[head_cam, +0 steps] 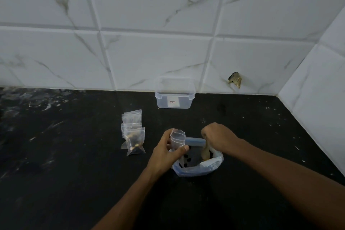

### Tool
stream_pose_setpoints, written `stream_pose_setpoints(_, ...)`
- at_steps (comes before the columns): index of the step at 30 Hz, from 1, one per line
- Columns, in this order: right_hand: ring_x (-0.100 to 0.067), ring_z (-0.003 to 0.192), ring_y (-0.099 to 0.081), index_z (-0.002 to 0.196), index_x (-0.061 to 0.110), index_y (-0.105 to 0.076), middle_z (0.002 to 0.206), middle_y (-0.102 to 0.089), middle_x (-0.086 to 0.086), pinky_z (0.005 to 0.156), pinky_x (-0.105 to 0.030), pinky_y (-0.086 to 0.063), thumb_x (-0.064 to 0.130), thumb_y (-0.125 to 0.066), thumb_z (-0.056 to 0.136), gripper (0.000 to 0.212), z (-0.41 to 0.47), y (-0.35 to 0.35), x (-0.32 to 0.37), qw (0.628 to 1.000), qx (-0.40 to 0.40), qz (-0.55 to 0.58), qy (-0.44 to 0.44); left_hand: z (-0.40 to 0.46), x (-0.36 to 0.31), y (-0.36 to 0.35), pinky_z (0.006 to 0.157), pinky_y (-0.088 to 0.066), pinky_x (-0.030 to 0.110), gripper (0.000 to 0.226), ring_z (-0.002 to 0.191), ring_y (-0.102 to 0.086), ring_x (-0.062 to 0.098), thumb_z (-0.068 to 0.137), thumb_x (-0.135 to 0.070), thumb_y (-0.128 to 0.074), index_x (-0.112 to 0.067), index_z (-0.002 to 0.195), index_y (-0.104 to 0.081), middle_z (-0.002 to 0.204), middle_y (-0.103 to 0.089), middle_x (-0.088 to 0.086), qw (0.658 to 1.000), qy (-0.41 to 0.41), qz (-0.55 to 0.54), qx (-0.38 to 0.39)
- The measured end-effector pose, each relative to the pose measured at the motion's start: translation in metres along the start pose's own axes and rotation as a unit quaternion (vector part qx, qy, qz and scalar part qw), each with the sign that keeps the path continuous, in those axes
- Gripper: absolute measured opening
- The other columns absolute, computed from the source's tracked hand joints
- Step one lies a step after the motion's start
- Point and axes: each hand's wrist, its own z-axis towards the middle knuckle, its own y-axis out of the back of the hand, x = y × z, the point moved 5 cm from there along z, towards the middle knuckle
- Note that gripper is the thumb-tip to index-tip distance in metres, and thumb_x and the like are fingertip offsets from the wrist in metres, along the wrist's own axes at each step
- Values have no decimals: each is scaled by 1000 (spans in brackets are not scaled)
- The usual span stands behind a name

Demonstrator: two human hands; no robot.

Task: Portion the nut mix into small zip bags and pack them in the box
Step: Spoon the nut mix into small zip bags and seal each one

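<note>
A small empty zip bag (178,139) is pinched upright in the left hand (165,152), its mouth kept just above the rim of the large nut-mix bag (197,157), presumably so spills fall back in. The right hand (217,137) is dipped into that bag, fingers curled, apparently on nuts. Filled small bags (133,134) are laid left of it; the clear plastic box (175,93) is left open behind it on the tabletop (74,155).

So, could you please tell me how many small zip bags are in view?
At least 4: one in the left hand, small zip bag; about three piled filled bags left of it, overlapping, so more may be hidden.
</note>
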Motion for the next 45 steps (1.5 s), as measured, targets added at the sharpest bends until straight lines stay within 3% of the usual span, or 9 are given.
stream_pose_setpoints(3, -16, 91, -66, 102, 12, -69, 105, -68, -8, 83, -31, -57, 11, -58, 92, 14, 4, -12, -10, 988, -1, 144, -62, 0, 2, 0, 93, -56, 42, 67, 113, -63, 15, 66, -57, -75, -49, 125, -47, 122, -61, -9, 1000, 6, -11, -5)
stream_pose_setpoints(7, -12, 69, -68, 109, 7, -63, 88, -67, -8, 57, -19, -54, 13, -53, 96, 18, -2, -39, -6, 932, 18, 327, -154, -1, 2, -1, 91, -57, 39, 66, 111, -63, 12, 65, -55, -75, -47, 125, -47, 121, -59, -12, 1000, 12, -13, -9)
stream_pose_setpoints(14, -15, 73, -70, 111, 6, -62, 84, -68, -9, 67, -27, -60, 10, -52, 97, 18, -3, -68, 10, 809, -13, 526, -263, -2, 4, 0, 78, -54, 22, 54, 103, -64, 4, 82, -35, -76, -43, 127, -47, 119, -60, -11, 1000, 16, 1, -18)
stream_pose_setpoints(22, -12, 73, -68, 90, 13, -65, 88, -67, -7, 67, -26, -59, 5, -51, 96, 18, -2, -68, 9, 769, -57, 586, -251, -2, 4, 4, 76, -51, 18, 54, 100, -63, 0, 83, -34, -75, -39, 129, -46, 118, -60, -11, 999, 19, 19, -30)
stream_pose_setpoints(30, -18, 79, -69, 100, 8, -65, 94, -67, -14, 65, -27, -58, 3, -52, 95, 14, -16, -55, -11, 733, -56, 622, -270, -1, 0, 9, 83, -53, 23, 52, 99, -64, -4, 81, -38, -77, -48, 122, -47, 118, -61, -12, 999, 9, 4, -41)
stream_pose_setpoints(34, -17, 73, -66, 98, 5, -67, 88, -68, -15, 67, -28, -58, 3, -52, 95, 15, -32, -39, -26, 699, -63, 665, -256, 0, -6, 13, 90, -57, 37, 56, 107, -65, 8, 70, -51, -78, -53, 118, -49, 114, -65, -14, 998, -23, 9, -63)
stream_pose_setpoints(39, -15, 68, -64, 99, 3, -68, 81, -66, -12, 58, -24, -53, 4, -52, 96, 16, -51, 8, -38, 674, -99, 701, -210, 1, -27, 14, 91, -54, 31, 63, 108, -59, 0, 70, -56, -71, -46, 126, -44, 118, -60, -19, 992, -80, 67, -74)
stream_pose_setpoints(42, -15, 69, -64, 98, 5, -68, 82, -66, -11, 57, -24, -52, 6, -53, 96, 15, -61, 39, -38, 682, -123, 697, -185, 5, -36, 11, 91, -51, 28, 67, 111, -56, -1, 71, -55, -70, -42, 130, -42, 121, -58, -19, 989, -91, 87, -77)
stream_pose_setpoints(45, -15, 68, -65, 97, 6, -69, 82, -67, -12, 58, -25, -54, 7, -53, 97, 16, -67, 61, -33, 717, -157, 662, -153, 10, -39, 6, 91, -52, 29, 69, 112, -57, 4, 73, -50, -72, -38, 133, -42, 123, -58, -14, 987, -94, 97, -81)
